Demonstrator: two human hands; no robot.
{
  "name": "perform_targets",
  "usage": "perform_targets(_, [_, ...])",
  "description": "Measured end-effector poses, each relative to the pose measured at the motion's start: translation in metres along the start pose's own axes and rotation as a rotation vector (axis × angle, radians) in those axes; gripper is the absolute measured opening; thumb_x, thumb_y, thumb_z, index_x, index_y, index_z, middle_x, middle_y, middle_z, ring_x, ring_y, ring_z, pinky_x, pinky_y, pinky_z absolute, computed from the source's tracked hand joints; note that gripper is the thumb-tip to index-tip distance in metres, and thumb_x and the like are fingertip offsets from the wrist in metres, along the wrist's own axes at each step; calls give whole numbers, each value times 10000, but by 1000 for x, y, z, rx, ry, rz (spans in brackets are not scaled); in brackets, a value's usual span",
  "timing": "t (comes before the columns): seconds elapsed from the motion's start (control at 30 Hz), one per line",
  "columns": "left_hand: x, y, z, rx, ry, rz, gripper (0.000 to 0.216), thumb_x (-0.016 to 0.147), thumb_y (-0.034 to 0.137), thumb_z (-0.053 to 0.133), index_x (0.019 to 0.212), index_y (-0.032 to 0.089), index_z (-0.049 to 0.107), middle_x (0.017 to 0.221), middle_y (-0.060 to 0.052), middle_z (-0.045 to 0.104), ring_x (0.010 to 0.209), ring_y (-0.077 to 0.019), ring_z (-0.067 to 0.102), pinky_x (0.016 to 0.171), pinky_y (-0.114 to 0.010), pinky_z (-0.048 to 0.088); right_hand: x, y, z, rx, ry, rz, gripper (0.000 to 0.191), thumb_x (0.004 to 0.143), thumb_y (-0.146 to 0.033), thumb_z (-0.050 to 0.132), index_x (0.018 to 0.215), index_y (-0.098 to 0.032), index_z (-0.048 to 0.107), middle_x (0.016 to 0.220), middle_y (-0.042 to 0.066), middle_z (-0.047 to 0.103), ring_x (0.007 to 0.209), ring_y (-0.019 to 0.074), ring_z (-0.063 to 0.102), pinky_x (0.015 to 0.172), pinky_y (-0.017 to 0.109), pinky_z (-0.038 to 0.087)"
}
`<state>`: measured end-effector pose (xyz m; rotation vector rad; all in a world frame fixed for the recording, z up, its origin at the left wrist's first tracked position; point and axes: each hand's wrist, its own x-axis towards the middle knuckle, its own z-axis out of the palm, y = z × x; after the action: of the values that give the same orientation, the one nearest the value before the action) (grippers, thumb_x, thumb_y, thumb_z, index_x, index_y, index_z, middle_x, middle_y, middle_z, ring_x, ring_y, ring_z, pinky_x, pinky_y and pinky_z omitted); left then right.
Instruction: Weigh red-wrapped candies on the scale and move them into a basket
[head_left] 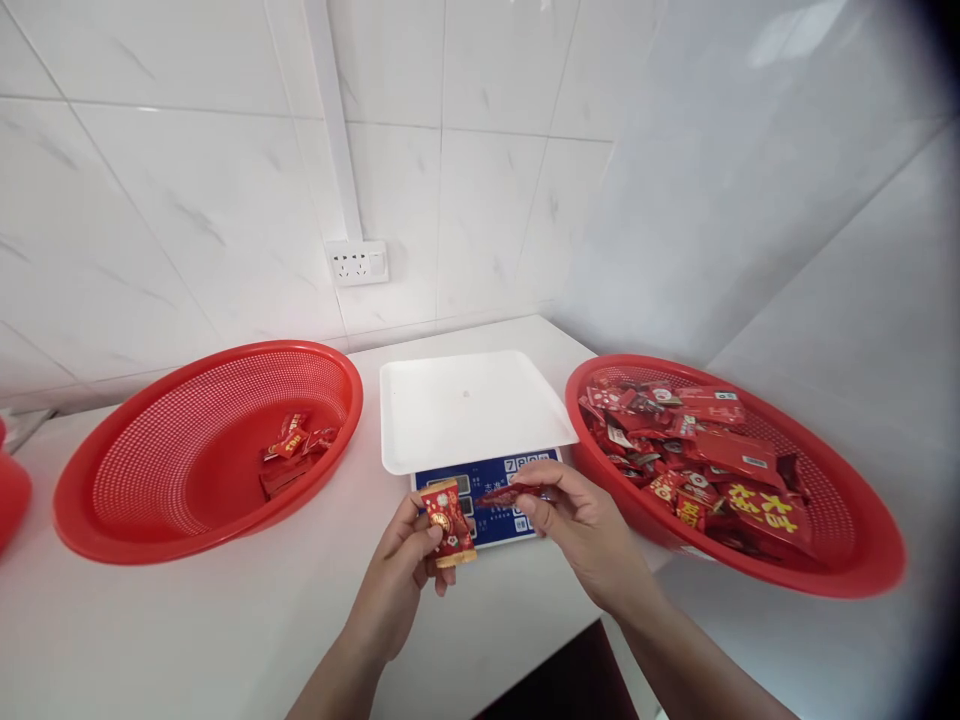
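Note:
Between thumb and fingers, my left hand (401,565) grips a red snack packet (452,522) with gold ends. My right hand (581,525) pinches a smaller dark red packet (510,495), seen nearly edge-on. Both hands are over the blue keypad of a digital scale (495,540), whose white weighing tray (469,410) lies just behind them. To the right, a red plastic basket (847,560) holds a heap of red packets (697,460). On the left, another red basket (187,440) has several red packets (294,450) at its right side.
The white table (225,620) stands against a tiled wall (495,220). A power socket (358,263) with a conduit above it is on that wall. Part of another red container (11,500) shows at the left edge. A dark shape (566,680) lies below the table's front edge.

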<state>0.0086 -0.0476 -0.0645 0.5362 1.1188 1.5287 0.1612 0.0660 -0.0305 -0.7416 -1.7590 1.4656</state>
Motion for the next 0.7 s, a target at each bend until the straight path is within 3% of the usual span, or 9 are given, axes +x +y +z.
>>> perform_targets(0.17, [6,-14,-4,88,-16,-46,325,812,449,586,994,181,558,806,-30,641,503,-52,427,454,-181,307,27,11,6,-148,111,-154,101,801,-322,604,857,-241,625,1009,54,615,976,208,577,810,330,501])
perform_targets(0.33, [8,-17,-6,199,-107,-108,365,778,491,616,942,169,569,792,-38,655,555,-70,479,466,-182,290,44,13,13,-467,-12,-213,260,843,-303,525,1088,-251,597,1327,86,472,1178,254,474,893,407,459])
perform_targets(0.4, [9,-17,-7,222,-148,-125,369,759,492,637,922,168,574,794,-37,657,589,-81,506,478,-183,292,41,5,15,-560,-100,-191,206,860,-322,505,1002,-224,617,1176,95,580,1073,248,536,841,388,458])
perform_targets(0.5, [10,-19,-7,221,-198,-123,389,723,501,671,884,159,578,769,-27,638,604,-83,507,504,-189,311,29,-8,15,-626,-376,-47,217,883,-352,483,764,-208,595,779,23,648,738,171,584,651,288,434])
perform_targets(0.57, [11,-23,-6,184,-257,-114,401,695,512,691,814,153,558,730,-16,608,597,-84,499,527,-201,342,21,-12,14,-697,-516,44,250,865,-381,511,698,-200,560,690,-5,626,627,139,537,553,244,364])
perform_targets(0.7, [13,-34,-2,95,-331,-123,440,655,502,730,767,182,451,657,18,558,587,-89,502,544,-215,367,12,-6,13,-791,-589,103,306,833,-398,543,615,-185,513,612,-21,589,550,110,461,489,220,256])
